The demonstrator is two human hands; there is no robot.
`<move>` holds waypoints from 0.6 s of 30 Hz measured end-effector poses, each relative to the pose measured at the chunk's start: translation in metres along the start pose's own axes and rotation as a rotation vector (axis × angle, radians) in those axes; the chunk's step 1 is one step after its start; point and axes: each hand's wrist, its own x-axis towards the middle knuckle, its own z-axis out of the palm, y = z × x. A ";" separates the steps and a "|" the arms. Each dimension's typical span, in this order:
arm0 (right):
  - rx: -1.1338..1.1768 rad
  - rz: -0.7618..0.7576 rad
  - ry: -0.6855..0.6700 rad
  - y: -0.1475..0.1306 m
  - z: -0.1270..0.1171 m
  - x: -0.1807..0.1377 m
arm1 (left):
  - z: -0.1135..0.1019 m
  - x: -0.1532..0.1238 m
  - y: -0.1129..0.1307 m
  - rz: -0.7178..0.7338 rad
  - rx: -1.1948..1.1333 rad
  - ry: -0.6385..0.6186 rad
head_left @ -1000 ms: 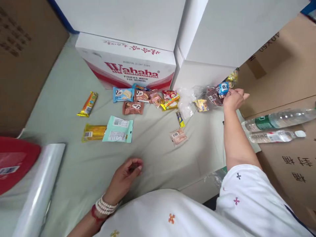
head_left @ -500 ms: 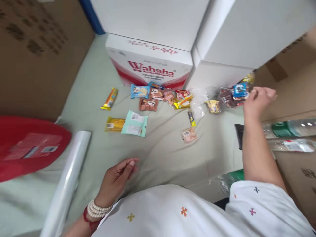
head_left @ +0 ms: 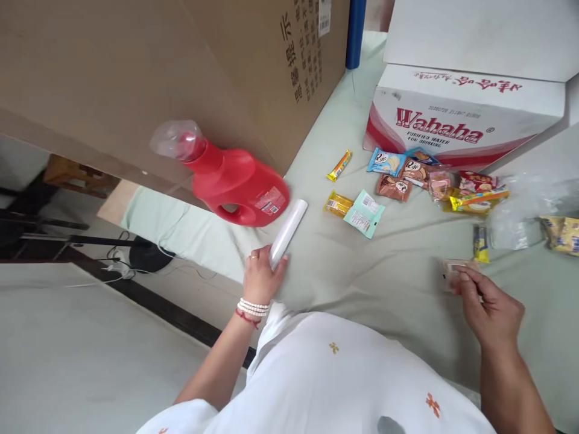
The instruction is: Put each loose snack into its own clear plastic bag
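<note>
My left hand (head_left: 261,278) is closed around the near end of a white roll of plastic film (head_left: 289,231) that lies on the pale green sheet (head_left: 389,283). My right hand (head_left: 486,304) pinches a small pinkish snack packet (head_left: 452,267) at the sheet's right side. Several snack packets lie beyond: a mint-green packet (head_left: 364,213), a yellow one (head_left: 337,204), an orange-yellow bar (head_left: 339,166) and a cluster of brown, blue and pink packets (head_left: 418,176). A small yellow-and-blue packet (head_left: 480,243) sits just beyond my right hand.
A red detergent jug (head_left: 233,184) with a clear cap lies left of the roll, against a big brown carton (head_left: 181,78). A white Wahaha water box (head_left: 452,117) stands at the back. Clear plastic bags (head_left: 520,211) lie at right. Floor with cables and a stand base (head_left: 145,256) is at left.
The view swung left. My left hand moved from resting on the sheet to gripping the film roll. My right hand left the packets by the far boxes and now pinches the pinkish packet.
</note>
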 end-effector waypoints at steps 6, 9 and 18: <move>0.016 0.117 0.072 -0.010 -0.013 0.007 | 0.000 -0.003 -0.009 0.032 0.007 0.015; -0.048 0.267 0.174 0.012 -0.023 0.025 | -0.001 -0.003 0.000 0.132 -0.080 0.189; -0.323 0.419 0.083 0.068 -0.007 0.138 | -0.012 -0.022 0.088 0.495 -0.429 0.205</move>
